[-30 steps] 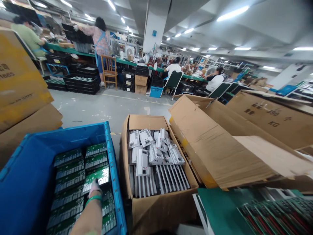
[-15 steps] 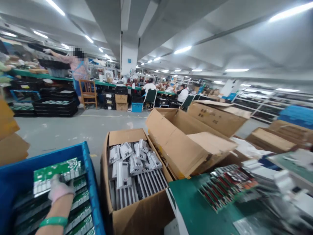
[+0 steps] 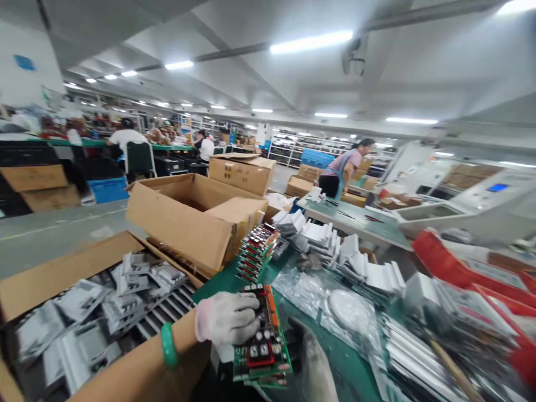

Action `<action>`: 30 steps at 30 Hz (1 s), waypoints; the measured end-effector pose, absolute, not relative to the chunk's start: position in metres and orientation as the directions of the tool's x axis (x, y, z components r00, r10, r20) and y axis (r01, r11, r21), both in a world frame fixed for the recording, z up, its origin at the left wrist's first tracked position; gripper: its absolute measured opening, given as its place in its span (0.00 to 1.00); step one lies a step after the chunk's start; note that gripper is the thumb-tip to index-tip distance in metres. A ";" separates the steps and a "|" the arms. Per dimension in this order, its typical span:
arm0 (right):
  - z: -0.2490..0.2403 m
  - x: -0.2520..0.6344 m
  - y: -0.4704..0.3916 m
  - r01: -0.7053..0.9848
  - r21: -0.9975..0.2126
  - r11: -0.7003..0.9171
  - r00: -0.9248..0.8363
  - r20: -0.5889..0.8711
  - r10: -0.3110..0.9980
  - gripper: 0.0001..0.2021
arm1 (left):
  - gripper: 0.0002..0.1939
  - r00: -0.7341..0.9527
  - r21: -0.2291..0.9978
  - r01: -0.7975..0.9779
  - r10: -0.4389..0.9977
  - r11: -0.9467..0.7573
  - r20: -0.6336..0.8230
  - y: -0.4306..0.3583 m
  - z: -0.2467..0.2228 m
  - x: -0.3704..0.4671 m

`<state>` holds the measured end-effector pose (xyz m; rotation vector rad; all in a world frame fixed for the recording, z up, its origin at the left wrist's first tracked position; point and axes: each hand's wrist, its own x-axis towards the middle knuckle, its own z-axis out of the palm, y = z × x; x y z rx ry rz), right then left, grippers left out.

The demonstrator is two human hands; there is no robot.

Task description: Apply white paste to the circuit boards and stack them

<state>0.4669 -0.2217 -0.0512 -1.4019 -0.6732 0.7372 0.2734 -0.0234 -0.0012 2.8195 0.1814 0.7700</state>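
My left hand (image 3: 232, 318), in a white glove with a green bangle at the wrist, lies over a circuit board (image 3: 262, 357) with its fingers curled onto the board's face. That board is green with red and black parts and an orange strip, and another board edge seems to show beneath it. My right hand (image 3: 312, 357), in a grey glove with dark fingertips, is beside the board's right edge, open and somewhat blurred. Just beyond stands a row of similar circuit boards (image 3: 256, 251) on the green table (image 3: 335, 349).
A carton of grey plastic housings (image 3: 84, 301) stands at left, with a large open carton (image 3: 180, 218) behind. White housings (image 3: 326, 240), plastic bags (image 3: 347, 307) and metal strips (image 3: 410, 357) lie on the right. Red bins (image 3: 452, 273) sit far right. A co-worker (image 3: 343, 167) bends beyond another table.
The view has swung right. My left hand has gone from a green board in the blue crate to the circuit board on the table. My right hand has come into view.
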 end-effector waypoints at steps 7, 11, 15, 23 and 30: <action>-0.012 0.496 -0.225 0.168 -0.975 -0.148 0.670 0.003 0.742 0.24 | 0.11 0.808 0.056 -0.541 -0.500 -0.839 0.313 -0.041 0.001 0.376; -0.015 0.489 -0.225 0.179 -0.960 -0.214 0.709 -0.025 0.705 0.27 | 0.14 0.860 0.064 -0.446 -0.408 -0.893 0.308 -0.033 -0.012 0.375; -0.016 0.505 -0.247 0.179 -0.934 -0.311 0.791 -0.051 0.610 0.29 | 0.24 0.941 0.119 -0.178 -0.133 -0.977 0.310 -0.030 -0.031 0.359; -0.024 0.528 -0.282 0.222 -0.763 -0.607 0.801 -0.212 0.560 0.30 | 0.23 0.934 0.290 0.177 0.254 -0.940 0.252 -0.041 -0.056 0.331; -0.028 0.517 -0.262 0.301 -0.791 -0.533 0.746 -0.154 0.648 0.28 | 0.18 0.863 0.493 0.297 0.450 -0.818 0.227 -0.087 -0.048 0.302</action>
